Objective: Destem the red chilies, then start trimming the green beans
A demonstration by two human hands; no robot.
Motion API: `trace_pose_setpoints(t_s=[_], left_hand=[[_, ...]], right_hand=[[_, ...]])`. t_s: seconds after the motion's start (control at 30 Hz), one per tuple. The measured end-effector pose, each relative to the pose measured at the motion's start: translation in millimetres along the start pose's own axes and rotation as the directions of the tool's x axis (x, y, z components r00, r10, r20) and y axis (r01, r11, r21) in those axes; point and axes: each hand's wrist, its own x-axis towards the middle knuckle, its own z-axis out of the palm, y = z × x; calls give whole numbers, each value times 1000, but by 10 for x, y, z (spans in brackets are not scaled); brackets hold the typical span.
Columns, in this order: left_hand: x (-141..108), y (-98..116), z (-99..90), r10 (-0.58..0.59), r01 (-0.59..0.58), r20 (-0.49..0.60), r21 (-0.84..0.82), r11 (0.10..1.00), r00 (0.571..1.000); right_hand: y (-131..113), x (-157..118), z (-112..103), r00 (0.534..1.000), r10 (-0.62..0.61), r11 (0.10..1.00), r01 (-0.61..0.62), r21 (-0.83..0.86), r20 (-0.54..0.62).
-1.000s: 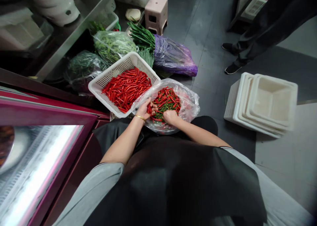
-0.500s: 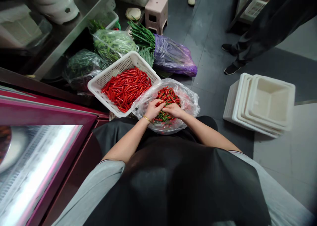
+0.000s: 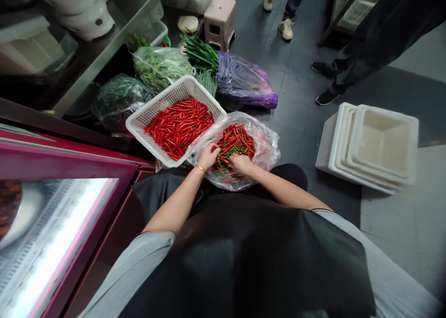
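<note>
A clear plastic bag (image 3: 266,139) lies open in front of my lap, holding red chilies with green stems (image 3: 240,139). At its left side my left hand (image 3: 208,157) is closed, with a red chili (image 3: 214,148) showing at its fingertips. My right hand (image 3: 240,164) reaches in over the chilies from the right, its fingers curled down among the stems; what they pinch, if anything, is hidden. Touching the bag on the left is a white perforated basket (image 3: 139,125) with a heap of red chilies (image 3: 181,125), mostly without stems.
Behind the basket are bagged green vegetables (image 3: 162,67) and a purple bag (image 3: 245,79) of long green stalks. A pink stool (image 3: 219,16) stands beyond. Stacked white bins (image 3: 379,144) are on the right. A glass-fronted cabinet (image 3: 69,165) borders the left. Two people's legs show at the top.
My hands have moved apart, the left one toward the basket side, the right one down onto the chilies. At the top, a walking person's second leg has come into view.
</note>
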Motion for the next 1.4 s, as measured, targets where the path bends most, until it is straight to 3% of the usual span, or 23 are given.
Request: trace_pose_setpoints(t_s=[0.1,0.17,0.27,0.37,0.43,0.57,0.63,0.73,0.83,0.97,1.03,1.13,1.2,1.27,1.33,1.4], left_hand=[[-14,-82,132,188,-212,137,192,958,973],[-19,-96,171,174,-219,260,154,963,950],[-50,-28,142,41,-27,417,-38,999,908],[-100,81,91,-29,192,487,-288,938,873],[-111,127,82,-44,259,450,-426,867,892],[-65,133,113,-144,242,214,-561,792,966],[-35,123,123,-153,191,114,-550,813,982],[-9,115,107,-138,137,39,-539,831,990],[-8,90,98,-216,250,126,-531,810,968],[-49,31,211,-358,461,292,-507,729,887],[-73,13,280,-334,464,329,-510,725,883],[-85,5,302,-263,444,399,-481,756,879],[-73,7,265,-251,414,355,-522,746,900],[-55,15,229,-264,353,235,-581,733,935],[-41,30,228,-274,283,110,-601,748,956],[-41,54,270,-258,213,9,-592,777,966]], right_hand=[[169,-34,-213,994,-31,998,36,50,-109],[232,-84,-330,990,-9,992,27,127,-143],[226,-132,-393,982,3,903,77,422,-187],[199,-87,-358,952,55,647,196,737,-301],[244,13,-340,937,111,631,192,751,-333],[482,349,-393,934,115,886,58,461,-338],[593,520,-445,960,106,968,-41,247,-258],[676,627,-511,992,85,996,-83,29,-96],[629,445,-531,996,6,1000,-3,30,-93],[333,-40,-480,992,-11,996,22,83,-126],[179,-222,-450,984,-163,974,172,147,-72],[141,-328,-440,923,-385,893,375,250,-7],[239,-321,-463,948,-319,922,308,234,10],[330,-293,-501,996,-89,983,90,160,-13],[317,-256,-537,993,103,981,-91,172,-62],[176,-204,-554,987,136,955,-108,276,-82]])
